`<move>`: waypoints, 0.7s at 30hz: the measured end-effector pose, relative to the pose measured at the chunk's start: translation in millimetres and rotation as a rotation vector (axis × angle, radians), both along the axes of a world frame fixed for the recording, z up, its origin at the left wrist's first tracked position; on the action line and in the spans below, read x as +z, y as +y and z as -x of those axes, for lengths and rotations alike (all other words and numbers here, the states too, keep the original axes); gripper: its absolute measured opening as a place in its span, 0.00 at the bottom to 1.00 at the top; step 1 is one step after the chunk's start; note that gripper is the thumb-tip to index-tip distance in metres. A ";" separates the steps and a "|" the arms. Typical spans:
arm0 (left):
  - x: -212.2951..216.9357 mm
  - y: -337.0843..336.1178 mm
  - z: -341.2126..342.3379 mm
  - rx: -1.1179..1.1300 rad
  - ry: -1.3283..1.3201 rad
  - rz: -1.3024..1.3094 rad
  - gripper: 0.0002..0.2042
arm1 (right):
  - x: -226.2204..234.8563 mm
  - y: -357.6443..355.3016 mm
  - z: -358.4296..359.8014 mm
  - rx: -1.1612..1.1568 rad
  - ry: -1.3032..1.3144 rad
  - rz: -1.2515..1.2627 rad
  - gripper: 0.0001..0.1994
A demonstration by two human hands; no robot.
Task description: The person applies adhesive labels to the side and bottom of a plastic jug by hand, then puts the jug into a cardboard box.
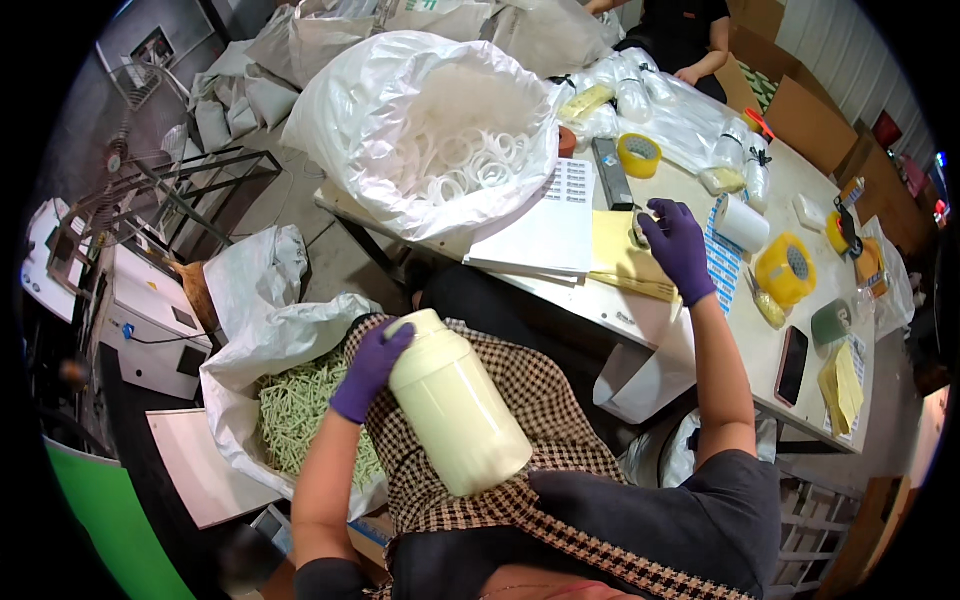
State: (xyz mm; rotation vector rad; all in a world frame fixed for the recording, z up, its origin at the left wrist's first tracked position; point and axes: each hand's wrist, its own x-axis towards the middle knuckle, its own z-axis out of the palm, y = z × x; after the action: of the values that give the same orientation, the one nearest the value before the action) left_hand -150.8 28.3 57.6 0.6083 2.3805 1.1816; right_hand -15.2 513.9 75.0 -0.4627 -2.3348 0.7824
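Note:
A glossy cream plastic container [462, 412], shaped like a wide jar with a narrower neck, lies tilted across my lap. Purple-gloved, my left hand [370, 370] grips it by the neck. My right hand [678, 245], in a matching glove, is over the table by a stack of yellow paper [630, 255]. Its fingers are bent around a small dark and silvery piece that I cannot make out. Just left of that paper lies a white paper stack [530, 240] with a printed label sheet. Beside my right wrist is a blue-and-white label strip [722, 262].
An open white sack [340, 110] of white rings [480, 165] stands on the table [800, 260]. Left of my lap, another sack [240, 375] holds pale green sticks [300, 400]. Tape rolls [785, 268] and a phone [792, 365] lie rightward. A co-worker [690, 40] sits at the far side.

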 end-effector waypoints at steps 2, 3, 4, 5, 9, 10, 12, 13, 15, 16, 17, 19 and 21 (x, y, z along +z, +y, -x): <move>-57.2 5.6 31.3 0.008 -0.003 -0.115 0.22 | -33.3 48.4 19.1 -0.130 -0.155 -0.142 0.29; -56.9 9.4 34.2 0.025 0.286 -0.137 0.21 | -43.8 63.5 26.2 -0.198 -0.242 -0.209 0.33; -53.2 6.5 34.5 0.054 0.579 -0.150 0.20 | -43.4 63.2 37.2 -0.163 -0.383 -0.151 0.38; -38.1 5.4 31.6 0.033 0.723 -0.033 0.21 | -37.1 55.2 45.5 -0.144 -0.500 -0.090 0.35; 47.1 42.6 18.7 -0.177 0.966 0.049 0.24 | -45.2 64.2 44.9 -0.072 -0.492 0.042 0.25; 60.3 58.3 12.4 -0.253 0.949 -0.015 0.25 | -46.1 62.8 41.8 -0.035 -0.382 -0.016 0.23; 81.3 102.3 -6.7 -0.480 0.938 -0.075 0.23 | -35.6 54.0 25.9 0.034 -0.157 -0.131 0.20; 75.7 126.9 -14.8 -0.562 0.945 -0.133 0.23 | -29.6 48.8 15.0 0.072 -0.040 -0.170 0.21; 64.4 182.5 -31.1 -0.732 0.935 -0.196 0.23 | -7.2 32.7 -11.9 0.135 -0.060 -0.207 0.21; 61.8 212.7 -39.8 -0.824 0.924 -0.200 0.23 | -1.1 25.9 -25.2 0.158 -0.069 -0.226 0.21; 52.2 240.3 -47.3 -0.826 0.971 -0.205 0.24 | -0.4 19.9 -33.5 0.122 -0.111 -0.274 0.20; 20.8 292.8 -56.3 -0.823 1.040 -0.199 0.25 | -7.6 20.0 -48.8 0.110 -0.133 -0.301 0.17; -18.7 330.5 -57.6 -0.780 1.073 -0.150 0.25 | -24.5 24.2 -55.6 0.075 -0.154 -0.256 0.15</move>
State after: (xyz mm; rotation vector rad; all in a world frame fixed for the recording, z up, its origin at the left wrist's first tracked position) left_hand -93.1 358.7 38.9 2.4133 2.2742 0.7161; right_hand 40.4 538.1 50.5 -0.3351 -2.5645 0.4858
